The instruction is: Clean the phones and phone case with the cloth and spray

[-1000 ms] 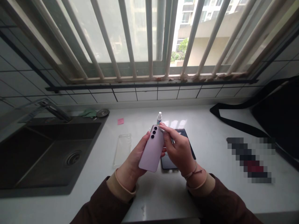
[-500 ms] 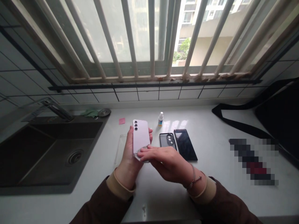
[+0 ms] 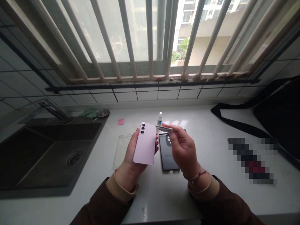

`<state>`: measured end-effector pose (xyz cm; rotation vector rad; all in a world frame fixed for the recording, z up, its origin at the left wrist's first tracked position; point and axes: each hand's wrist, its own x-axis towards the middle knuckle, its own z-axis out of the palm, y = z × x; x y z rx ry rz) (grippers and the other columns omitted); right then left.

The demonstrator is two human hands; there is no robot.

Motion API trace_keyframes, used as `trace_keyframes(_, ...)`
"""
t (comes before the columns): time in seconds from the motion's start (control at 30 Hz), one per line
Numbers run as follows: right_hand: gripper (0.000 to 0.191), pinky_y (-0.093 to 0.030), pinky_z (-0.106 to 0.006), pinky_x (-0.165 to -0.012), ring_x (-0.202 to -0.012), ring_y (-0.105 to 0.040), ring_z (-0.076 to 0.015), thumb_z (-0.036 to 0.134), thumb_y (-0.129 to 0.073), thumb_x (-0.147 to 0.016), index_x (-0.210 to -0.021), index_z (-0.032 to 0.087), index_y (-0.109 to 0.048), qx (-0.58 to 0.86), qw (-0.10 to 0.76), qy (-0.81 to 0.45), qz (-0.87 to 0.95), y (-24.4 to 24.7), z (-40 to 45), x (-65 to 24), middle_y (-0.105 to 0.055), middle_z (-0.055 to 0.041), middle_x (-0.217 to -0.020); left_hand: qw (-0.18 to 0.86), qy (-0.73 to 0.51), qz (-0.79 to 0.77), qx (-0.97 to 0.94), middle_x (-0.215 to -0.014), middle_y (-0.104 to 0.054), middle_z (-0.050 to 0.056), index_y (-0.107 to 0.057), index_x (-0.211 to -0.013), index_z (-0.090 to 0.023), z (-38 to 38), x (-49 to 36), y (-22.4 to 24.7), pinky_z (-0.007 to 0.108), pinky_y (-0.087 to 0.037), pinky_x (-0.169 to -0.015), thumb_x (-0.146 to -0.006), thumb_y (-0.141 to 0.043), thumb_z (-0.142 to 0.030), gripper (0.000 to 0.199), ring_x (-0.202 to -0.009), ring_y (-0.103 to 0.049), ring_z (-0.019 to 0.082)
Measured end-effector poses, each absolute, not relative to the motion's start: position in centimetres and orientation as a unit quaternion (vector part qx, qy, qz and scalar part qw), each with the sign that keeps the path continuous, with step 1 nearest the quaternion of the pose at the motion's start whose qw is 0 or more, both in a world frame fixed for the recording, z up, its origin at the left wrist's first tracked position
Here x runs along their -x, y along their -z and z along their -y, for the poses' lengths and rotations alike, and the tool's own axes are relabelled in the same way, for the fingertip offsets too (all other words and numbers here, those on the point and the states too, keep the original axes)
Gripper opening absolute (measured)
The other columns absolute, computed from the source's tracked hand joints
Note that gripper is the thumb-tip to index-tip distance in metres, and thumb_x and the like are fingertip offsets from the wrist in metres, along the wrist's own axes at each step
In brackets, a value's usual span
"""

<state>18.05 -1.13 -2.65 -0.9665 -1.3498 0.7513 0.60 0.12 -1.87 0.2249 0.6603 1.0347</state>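
My left hand (image 3: 128, 154) is wrapped round a pale pink phone (image 3: 144, 147), its back with three camera lenses facing up. My right hand (image 3: 184, 148) pinches a thin, folded greyish cloth (image 3: 164, 128) between thumb and fingers, apart from the phone, just off its upper right edge. On the counter beneath my right hand lies a black phone case (image 3: 167, 156), partly covered by it. A second, dark phone is almost wholly hidden behind that hand. Left of my left hand rests a clear phone case (image 3: 119, 150). A small white-capped bottle (image 3: 159, 118) stands behind the hands.
A dark sink (image 3: 87, 140) with a faucet (image 3: 55, 111) is set into the counter on the left. Near it lie a pink note (image 3: 120, 121) and a green cloth (image 3: 87, 113). On the right are a black bag (image 3: 278, 103) with its strap and a blurred-out object (image 3: 252, 161).
My right hand has lifted the cloth off the phone's lower end and moved up and right. My left hand has shifted the phone slightly right and tilted it.
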Motion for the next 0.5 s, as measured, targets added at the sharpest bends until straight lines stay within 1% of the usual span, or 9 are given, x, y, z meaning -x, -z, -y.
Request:
trace_keyframes(0.07,0.035,-0.05,-0.053,-0.122,-0.134,-0.069,-0.0277,0.022,-0.057,-0.106,-0.135,0.032,-0.073,0.375,0.564,-0.299,0.672,2.7,1.4,-17.8,-0.075,-0.0046,-0.138,0.804,-0.498,-0.31,-0.095,-0.1,-0.08,0.016,-0.069,-0.132,-0.01,-0.1,-0.8,1.9,0.038,-0.066,-0.077,-0.103,-0.059,-0.053,0.054,-0.078,-0.078,0.025)
trace_keyframes(0.13,0.041,-0.047,-0.052,-0.125,-0.136,-0.067,-0.0266,0.015,-0.056,-0.103,-0.137,0.032,-0.072,0.314,0.522,-0.287,0.739,3.1,1.7,-17.4,-0.076,-0.0032,-0.137,0.792,-0.52,-0.307,-0.089,-0.1,-0.08,0.017,-0.07,-0.13,-0.008,-0.3,-0.9,2.0,0.038,-0.066,-0.082,-0.102,-0.058,-0.053,0.054,-0.083,-0.078,0.026)
trace_keyframes(0.23,0.044,-0.041,-0.053,-0.129,-0.137,-0.066,-0.0251,0.01,-0.055,-0.101,-0.136,0.031,-0.072,0.259,0.48,-0.312,0.778,3.3,2.0,-16.9,-0.077,-0.0018,-0.134,0.771,-0.551,-0.305,-0.096,-0.097,-0.079,0.019,-0.071,-0.123,-0.005,-0.7,-0.6,2.3,0.04,-0.066,-0.086,-0.103,-0.055,-0.055,0.057,-0.085,-0.078,0.028)
trace_keyframes(0.3,0.04,-0.044,-0.05,-0.128,-0.133,-0.069,-0.0241,0.011,-0.055,-0.102,-0.132,0.029,-0.074,0.239,0.459,-0.357,0.778,3.0,2.2,-16.9,-0.08,-0.0024,-0.129,0.751,-0.572,-0.314,-0.099,-0.094,-0.078,0.016,-0.072,-0.119,-0.007,-1.0,-0.1,2.4,0.041,-0.066,-0.085,-0.102,-0.055,-0.056,0.054,-0.08,-0.077,0.026)
trace_keyframes(0.37,0.032,-0.052,-0.045,-0.119,-0.124,-0.075,-0.0239,0.014,-0.056,-0.103,-0.125,0.025,-0.077,0.21,0.433,-0.419,0.77,2.7,2.2,-17.2,-0.082,-0.0046,-0.121,0.73,-0.591,-0.329,-0.097,-0.093,-0.077,0.014,-0.072,-0.117,-0.009,-1.3,0.4,2.3,0.041,-0.067,-0.084,-0.101,-0.057,-0.055,0.051,-0.077,-0.077,0.025)
trace_keyframes(0.43,0.024,-0.061,-0.04,-0.104,-0.109,-0.08,-0.0233,0.022,-0.058,-0.106,-0.119,0.022,-0.078,0.186,0.417,-0.493,0.74,2.7,2.1,-17.5,-0.083,-0.0068,-0.112,0.702,-0.617,-0.342,-0.102,-0.092,-0.077,0.011,-0.072,-0.115,-0.012,-1.5,0.9,2.2,0.038,-0.066,-0.082,-0.1,-0.06,-0.055,0.047,-0.078,-0.076,0.023)
trace_keyframes(0.5,0.022,-0.064,-0.036,-0.09,-0.097,-0.08,-0.0224,0.032,-0.061,-0.106,-0.112,0.021,-0.078,0.203,0.437,-0.547,0.684,3.1,1.8,-17.9,-0.083,-0.0076,-0.105,0.671,-0.629,-0.371,-0.132,-0.092,-0.077,0.01,-0.072,-0.115,-0.015,-1.6,1.2,2.2,0.034,-0.065,-0.077,-0.098,-0.063,-0.057,0.046,-0.078,-0.075,0.021)
